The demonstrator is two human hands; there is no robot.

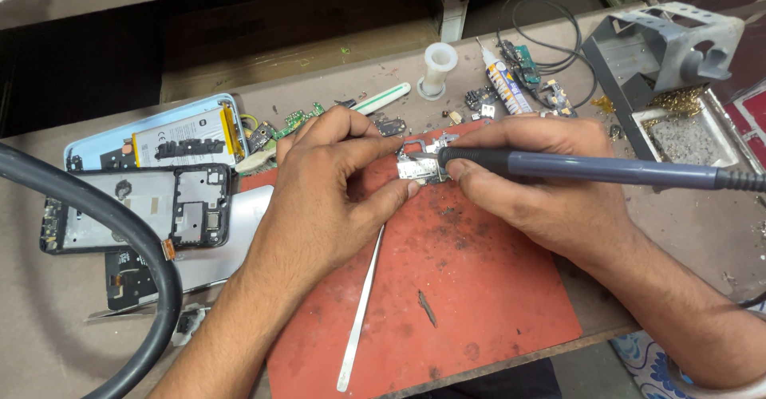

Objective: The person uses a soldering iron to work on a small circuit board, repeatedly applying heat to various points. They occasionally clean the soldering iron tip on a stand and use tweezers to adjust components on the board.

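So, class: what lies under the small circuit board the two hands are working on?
A stained red work mat lies under the small circuit board. The left hand and right hand cover the board's edges, so anything tucked directly beneath it cannot be seen.

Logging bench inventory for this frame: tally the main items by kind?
Soldering iron: 1
Circuit board held in fingers: 1
Opened phone bodies: 2
Metal strip on the red mat: 1
Glue tube: 1
White spool: 1
Iron stand: 1
Total: 8
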